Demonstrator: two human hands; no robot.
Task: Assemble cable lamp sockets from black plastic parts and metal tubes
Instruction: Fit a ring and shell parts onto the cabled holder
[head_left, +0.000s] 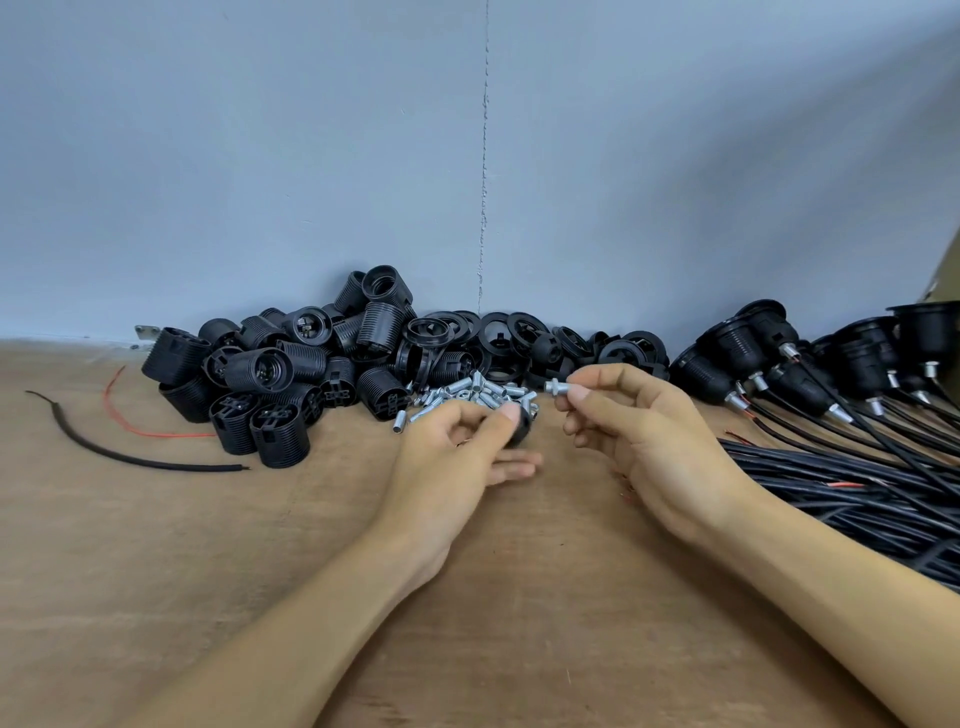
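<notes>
Just right of the heap of short silver metal tubes: right hand pinches one silver flanged metal tube at its fingertips.
Front edge of heap: left hand grips a small black rounded plastic part, thumb on top.
Left of heap: pile of black ribbed plastic socket bodies.
Behind heap: black plastic rings.
Far right of heap: assembled black sockets on black cables.

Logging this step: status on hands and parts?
Left hand holds black plastic part. Right hand pinches metal tube. Parts apart, not yet joined. Nothing between them.
</notes>
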